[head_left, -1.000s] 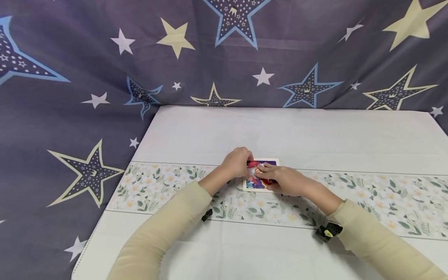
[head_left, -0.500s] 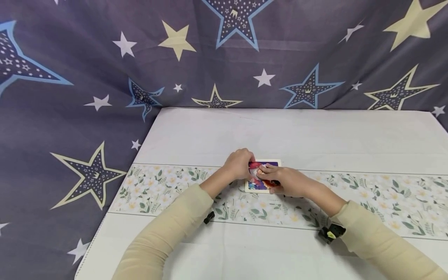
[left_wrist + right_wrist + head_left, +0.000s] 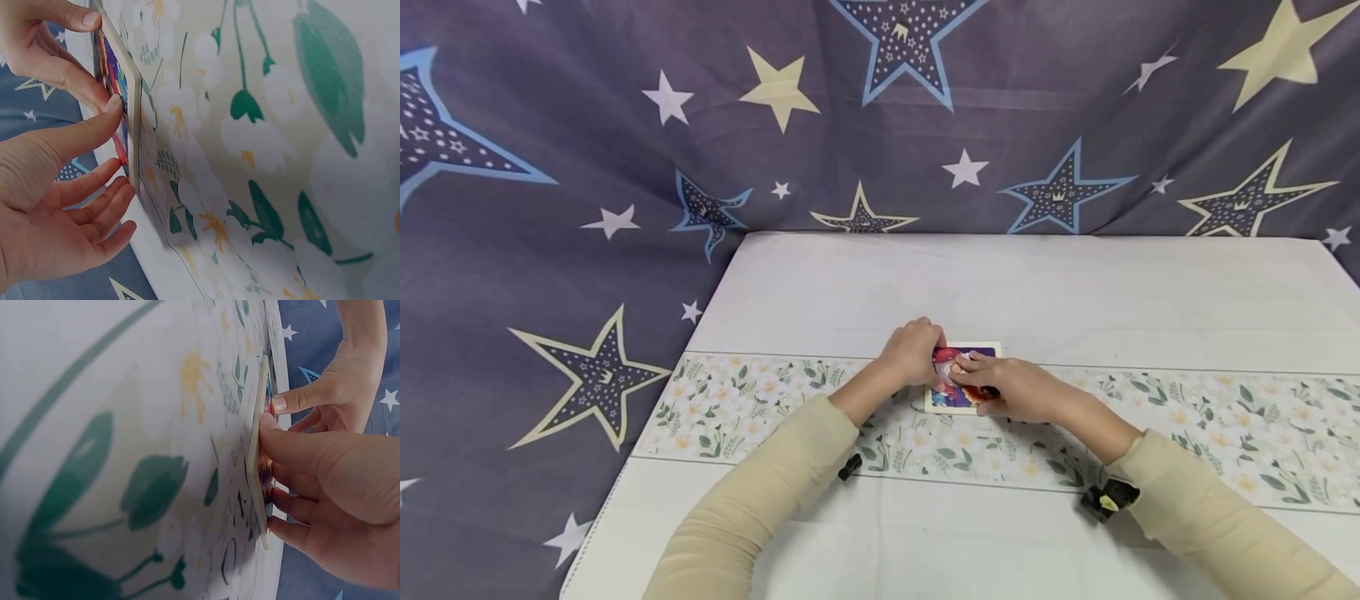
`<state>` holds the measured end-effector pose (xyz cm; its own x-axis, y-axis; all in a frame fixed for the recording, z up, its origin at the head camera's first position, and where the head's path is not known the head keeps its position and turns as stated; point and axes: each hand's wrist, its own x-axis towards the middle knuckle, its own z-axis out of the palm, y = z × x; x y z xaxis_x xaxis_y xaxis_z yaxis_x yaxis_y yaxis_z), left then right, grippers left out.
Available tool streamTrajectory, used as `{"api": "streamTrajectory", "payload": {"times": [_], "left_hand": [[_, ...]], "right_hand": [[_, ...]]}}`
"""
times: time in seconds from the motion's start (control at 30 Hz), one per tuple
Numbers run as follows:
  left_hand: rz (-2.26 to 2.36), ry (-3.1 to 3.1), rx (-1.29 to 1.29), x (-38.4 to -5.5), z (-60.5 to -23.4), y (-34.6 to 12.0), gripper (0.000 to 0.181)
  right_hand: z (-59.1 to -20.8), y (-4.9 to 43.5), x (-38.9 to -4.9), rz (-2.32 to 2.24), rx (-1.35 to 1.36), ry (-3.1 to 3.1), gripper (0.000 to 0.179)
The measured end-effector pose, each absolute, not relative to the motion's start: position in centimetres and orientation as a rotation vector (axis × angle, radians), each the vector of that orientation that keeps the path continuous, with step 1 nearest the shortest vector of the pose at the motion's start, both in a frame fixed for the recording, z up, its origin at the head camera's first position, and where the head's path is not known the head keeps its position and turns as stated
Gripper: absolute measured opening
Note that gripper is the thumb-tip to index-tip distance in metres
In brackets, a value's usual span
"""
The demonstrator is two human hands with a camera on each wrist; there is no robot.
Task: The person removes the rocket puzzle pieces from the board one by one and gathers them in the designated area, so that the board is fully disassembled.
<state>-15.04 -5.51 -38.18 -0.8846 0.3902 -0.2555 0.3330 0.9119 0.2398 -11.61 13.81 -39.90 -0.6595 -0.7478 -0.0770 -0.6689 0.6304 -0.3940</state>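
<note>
One cartoon picture board (image 3: 955,398), at head-view four o'clock on the desk (image 3: 1075,292), probably light and stiff, suits rim grips at nine and three o'clock, left hand (image 3: 913,352) and right hand (image 3: 1026,389) resting unclenched fingers on it.

left hand (image 3: 916,352) and right hand (image 3: 1018,389) flank the picture board (image 3: 951,402), blocking both sides — passage runs behind, over the tablecloth (image 3: 1037,292).

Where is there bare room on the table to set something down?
The table is bare from the picture board back to the starry curtain, and in front between the two sleeves. It is crowded at the board, with the left hand and right hand both on it.
</note>
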Motion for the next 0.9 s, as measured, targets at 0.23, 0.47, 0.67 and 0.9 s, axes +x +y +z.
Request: {"api": "streamTrajectory", "payload": {"times": [0.23, 0.47, 0.67, 0.9], "left_hand": [[0.271, 2.768, 0.533, -14.95, -38.25, -5.48, 0.055], [0.265, 2.765, 0.525, -14.93, -38.16, -5.46, 0.055], [0.288, 2.751, 0.538, -14.9, -38.03, -5.72, 0.054], [0.337, 2.711, 0.576, -15.63, -38.25, -6.01, 0.057]], "right_hand": [[-40.1, 13.77, -11.52, -0.498, -1.165, 2.629, 0.056], [-40.02, 13.76, -11.51, -0.495, -1.184, 2.636, 0.054], [-39.95, 13.77, -11.51, -0.52, -1.205, 2.63, 0.055], [-40.1, 13.91, -11.55, -0.538, -1.213, 2.631, 0.056]]}}
